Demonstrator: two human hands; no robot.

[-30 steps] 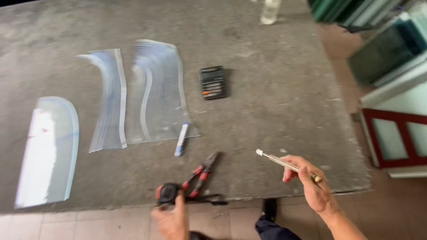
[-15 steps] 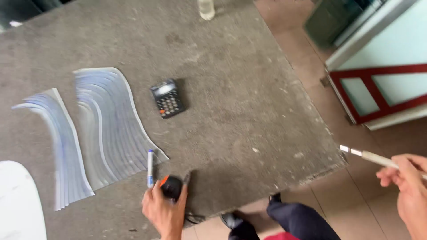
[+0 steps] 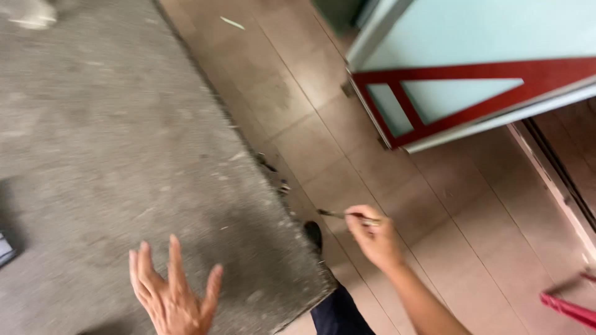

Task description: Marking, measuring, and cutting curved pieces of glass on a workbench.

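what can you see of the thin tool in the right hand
The thin tool is a slim, pencil-like rod, pale along the shaft with a darker tip; motion blur hides finer detail. The right hand pinches one end between fingertips, so the rest pokes out leftward, roughly level. It hangs over the tiled floor just past the grey worktable edge, touching only the hand.

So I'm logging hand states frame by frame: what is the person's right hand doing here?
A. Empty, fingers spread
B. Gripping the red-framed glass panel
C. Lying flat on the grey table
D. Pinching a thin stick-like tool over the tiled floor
D: the right hand pinches a thin tool beyond the table edge, above the tiled floor, while the left hand is the spread, empty one.
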